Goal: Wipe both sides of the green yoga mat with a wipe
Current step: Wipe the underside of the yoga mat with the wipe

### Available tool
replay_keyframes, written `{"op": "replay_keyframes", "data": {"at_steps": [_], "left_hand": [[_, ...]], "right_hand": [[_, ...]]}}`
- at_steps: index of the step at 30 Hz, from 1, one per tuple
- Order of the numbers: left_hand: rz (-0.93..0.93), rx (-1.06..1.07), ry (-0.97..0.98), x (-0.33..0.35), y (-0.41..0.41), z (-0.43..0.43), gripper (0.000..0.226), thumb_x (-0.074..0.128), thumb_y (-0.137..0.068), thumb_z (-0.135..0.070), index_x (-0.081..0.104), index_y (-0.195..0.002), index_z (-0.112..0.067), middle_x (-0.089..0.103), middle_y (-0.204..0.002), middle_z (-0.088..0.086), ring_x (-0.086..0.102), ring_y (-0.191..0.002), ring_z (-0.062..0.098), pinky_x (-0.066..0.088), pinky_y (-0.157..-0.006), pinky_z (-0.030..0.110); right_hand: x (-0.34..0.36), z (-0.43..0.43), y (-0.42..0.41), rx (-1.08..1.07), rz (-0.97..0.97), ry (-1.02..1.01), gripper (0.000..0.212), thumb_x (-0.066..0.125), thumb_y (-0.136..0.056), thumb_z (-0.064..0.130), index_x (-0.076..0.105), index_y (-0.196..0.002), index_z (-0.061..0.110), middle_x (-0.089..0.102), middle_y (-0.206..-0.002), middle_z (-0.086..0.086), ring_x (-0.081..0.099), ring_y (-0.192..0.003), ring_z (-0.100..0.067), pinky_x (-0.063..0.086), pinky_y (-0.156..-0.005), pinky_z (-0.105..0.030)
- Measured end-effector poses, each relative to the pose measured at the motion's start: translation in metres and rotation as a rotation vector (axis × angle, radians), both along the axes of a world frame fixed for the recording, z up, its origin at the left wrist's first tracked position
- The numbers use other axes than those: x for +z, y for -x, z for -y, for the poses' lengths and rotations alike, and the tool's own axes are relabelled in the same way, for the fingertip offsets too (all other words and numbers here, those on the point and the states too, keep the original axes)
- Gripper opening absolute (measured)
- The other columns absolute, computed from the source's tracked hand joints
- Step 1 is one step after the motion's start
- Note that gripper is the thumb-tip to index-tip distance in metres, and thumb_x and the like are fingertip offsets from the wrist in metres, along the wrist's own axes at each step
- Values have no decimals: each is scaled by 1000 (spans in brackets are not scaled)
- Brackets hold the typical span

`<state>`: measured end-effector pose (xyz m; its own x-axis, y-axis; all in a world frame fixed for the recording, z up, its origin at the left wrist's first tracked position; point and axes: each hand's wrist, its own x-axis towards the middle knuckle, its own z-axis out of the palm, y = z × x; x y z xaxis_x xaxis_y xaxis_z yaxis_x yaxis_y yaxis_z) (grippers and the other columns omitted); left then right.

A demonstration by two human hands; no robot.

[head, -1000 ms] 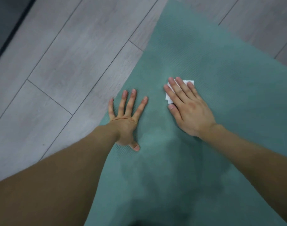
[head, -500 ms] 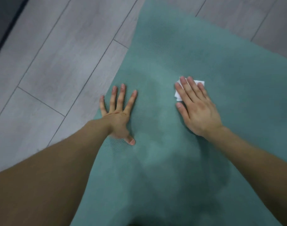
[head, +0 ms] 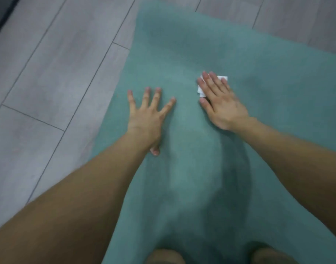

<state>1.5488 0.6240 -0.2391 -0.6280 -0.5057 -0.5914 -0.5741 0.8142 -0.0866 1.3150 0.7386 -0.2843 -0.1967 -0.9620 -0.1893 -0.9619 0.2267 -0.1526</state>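
Peeking from under the right hand [head: 223,109], a seemingly folded wipe [head: 201,92]

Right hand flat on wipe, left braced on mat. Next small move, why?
Probably slide the right hand and wipe away across the mat: straight fingers press the wipe flat, the left hand lies spread beside it as a brace, and broad mat lies beyond.

Both hands flat, fingers [head: 151,98] straight
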Motion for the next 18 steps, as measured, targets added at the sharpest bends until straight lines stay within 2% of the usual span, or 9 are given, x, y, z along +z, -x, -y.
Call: {"op": "replay_keyframes", "data": {"at_steps": [1,2,3,4,7,13,18], "left_hand": [[-41,-66,-23,4,13,-14,144,90,-71,-47,-19,-164,-35,-23,-172,16,-12,-160,43,6,-120,77],[-61,-98,-47,8,23,-26,120,77,-88,-33,-16,-165,-38,-22,-173,15,-10,-160,45,14,-120,75],[-62,-107,-47,11,31,-33,106,65,-97,-26,-15,-165,-39,-23,-172,16,-9,-159,49,20,-119,73],[-57,-117,-35,13,35,-33,102,61,-99,-23,-16,-165,-40,-24,-172,17,-9,-158,51,24,-118,72],[-12,-156,-53,20,34,-21,115,72,-94,-23,-17,-164,-41,-23,-173,15,-6,-158,50,34,-116,64],[13,-185,-34,23,34,-23,119,77,-91,-29,-15,-164,-45,-19,-173,14,-3,-159,48,42,-113,56],[55,-122,26,17,46,-31,128,82,-87,-23,-20,-163,-39,-23,-172,18,-8,-158,51,37,-115,62]], "right_hand": [[5,-34,11,-74,-2,-32,65,19,-112,51,8,-171,25,-1,-179,3,-7,-164,-14,3,-133,-45],[10,-61,17,-145,-4,-64,66,18,-112,52,7,-171,25,-3,-178,4,-9,-163,-13,3,-133,-46],[13,-79,19,-207,-7,-85,67,17,-111,53,5,-171,25,-5,-178,4,-11,-163,-13,1,-133,-46],[14,-84,18,-256,-7,-97,68,16,-111,53,4,-171,24,-6,-178,3,-12,-163,-14,0,-133,-46],[12,-47,5,-285,8,-80,70,12,-110,52,6,-171,18,-5,-178,-2,-9,-164,-20,-3,-133,-47],[11,81,-30,-35,58,-53,60,16,-115,40,12,-170,18,0,-178,-2,-3,-164,-21,-3,-133,-45],[9,91,-24,102,79,-18,60,18,-115,41,17,-170,19,6,-178,0,1,-165,-19,-3,-133,-41]]}}
